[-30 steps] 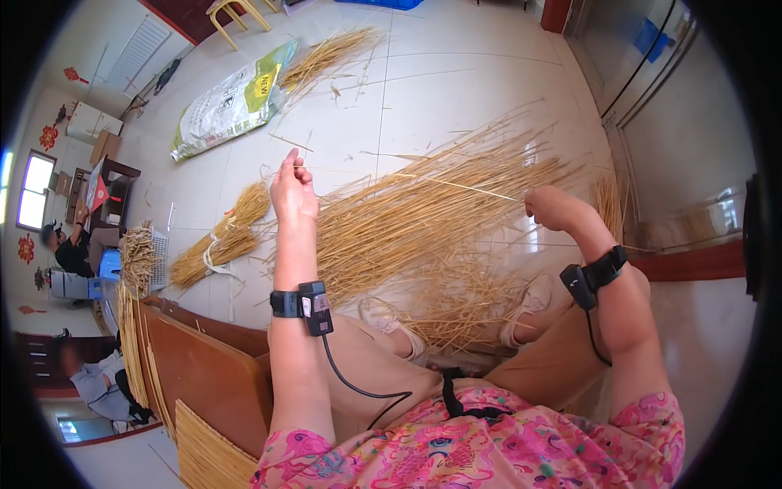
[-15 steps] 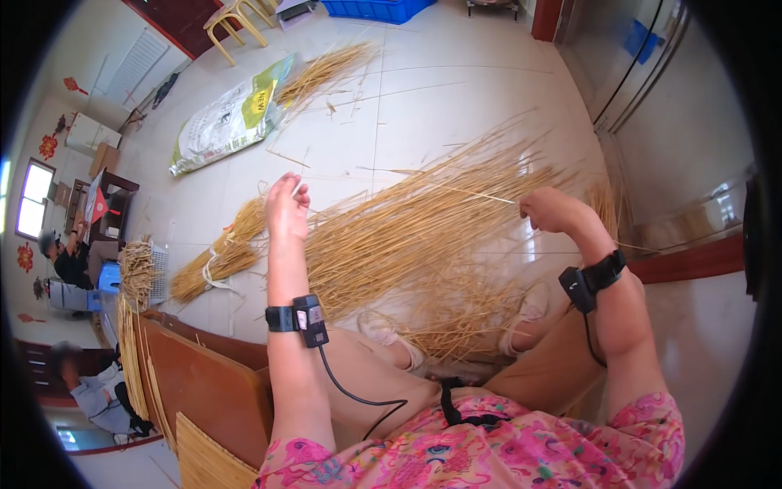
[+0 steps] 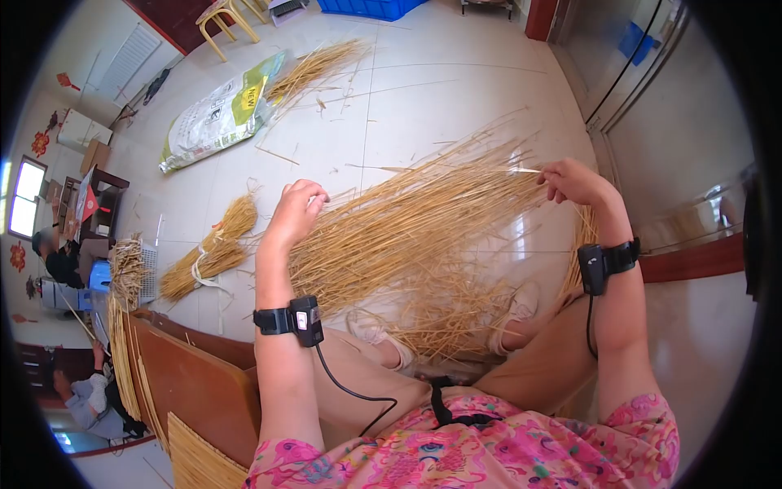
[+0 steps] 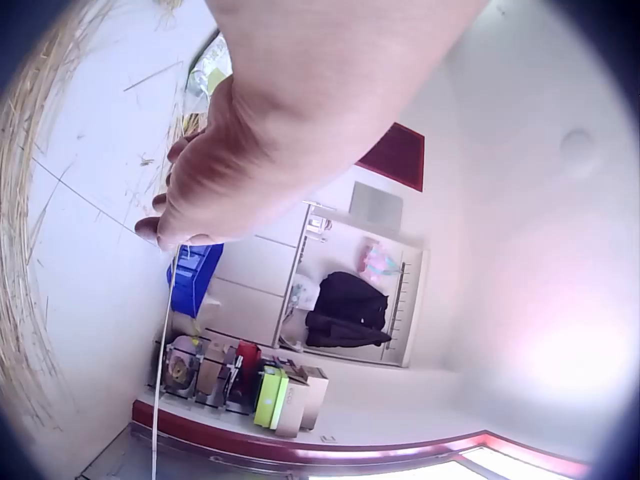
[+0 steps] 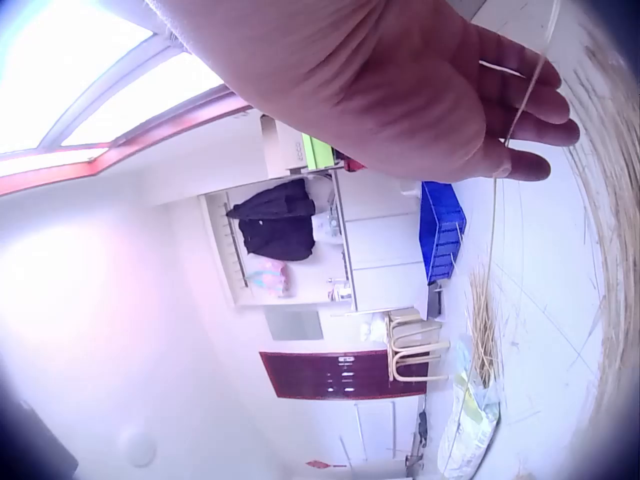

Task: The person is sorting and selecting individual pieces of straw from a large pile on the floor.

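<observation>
A thin pale straw (image 4: 163, 370) runs from the fingertips of my left hand (image 4: 240, 170), which pinch its end in the left wrist view. In the head view that hand (image 3: 300, 213) is above the left end of a long spread of straw (image 3: 407, 216) on the floor. My right hand (image 3: 575, 181) hangs over the spread's right end. The right wrist view shows the straw (image 5: 520, 108) crossing the fingers of my right hand (image 5: 430, 90), held between thumb and fingertips.
Left of the spread lies a tied straw bundle (image 3: 213, 253). Farther off is a white and green sack (image 3: 216, 118) with straw at its mouth. A brown wooden piece (image 3: 191, 367) stands at my left; two people sit beyond it. Loose straw (image 3: 444, 326) lies between my shoes.
My right hand has moved up and slightly right, its fingers less curled. My left hand has turned, its fingers now pointing rightward. The view has shifted slightly.
</observation>
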Tool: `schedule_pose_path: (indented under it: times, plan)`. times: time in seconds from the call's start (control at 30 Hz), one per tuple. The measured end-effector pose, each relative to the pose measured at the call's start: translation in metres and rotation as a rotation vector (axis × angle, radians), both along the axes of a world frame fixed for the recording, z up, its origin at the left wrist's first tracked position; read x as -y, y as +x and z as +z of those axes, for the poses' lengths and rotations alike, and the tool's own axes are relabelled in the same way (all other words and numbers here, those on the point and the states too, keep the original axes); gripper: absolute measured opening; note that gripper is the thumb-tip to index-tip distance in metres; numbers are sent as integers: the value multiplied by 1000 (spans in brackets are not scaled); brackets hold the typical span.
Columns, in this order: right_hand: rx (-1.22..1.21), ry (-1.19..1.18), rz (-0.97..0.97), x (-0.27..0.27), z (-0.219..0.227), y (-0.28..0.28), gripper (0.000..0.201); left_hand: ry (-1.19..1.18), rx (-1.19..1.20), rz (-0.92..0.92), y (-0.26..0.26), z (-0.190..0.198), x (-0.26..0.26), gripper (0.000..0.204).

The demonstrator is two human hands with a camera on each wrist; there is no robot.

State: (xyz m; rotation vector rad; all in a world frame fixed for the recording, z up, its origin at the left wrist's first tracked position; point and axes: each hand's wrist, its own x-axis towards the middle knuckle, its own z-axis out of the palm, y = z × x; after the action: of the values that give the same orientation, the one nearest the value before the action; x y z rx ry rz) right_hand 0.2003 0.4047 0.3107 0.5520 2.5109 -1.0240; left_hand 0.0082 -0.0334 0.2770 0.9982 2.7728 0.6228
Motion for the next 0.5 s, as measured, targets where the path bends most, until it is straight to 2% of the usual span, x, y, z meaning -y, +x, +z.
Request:
schedule_pose_path:
  times: [0.03, 0.13, 0.23, 0.37, 0.5]
  plan:
    - [7, 32, -24, -4, 0, -1, 27, 4, 3, -8, 0, 4, 2, 11]
    - [12, 96, -80, -14, 0, 0, 27, 111, 323, 94, 3, 18, 6, 15]
    - [-26, 119, -94, -17, -6, -2, 27, 180, 347, 40, 4, 20, 10, 17]
    - [-111, 179, -116, -19, -11, -4, 27, 234, 506, 53, 10, 32, 11, 18]
    - [-280, 273, -141, -22, -12, -6, 27, 295, 586, 48, 11, 36, 12, 20]
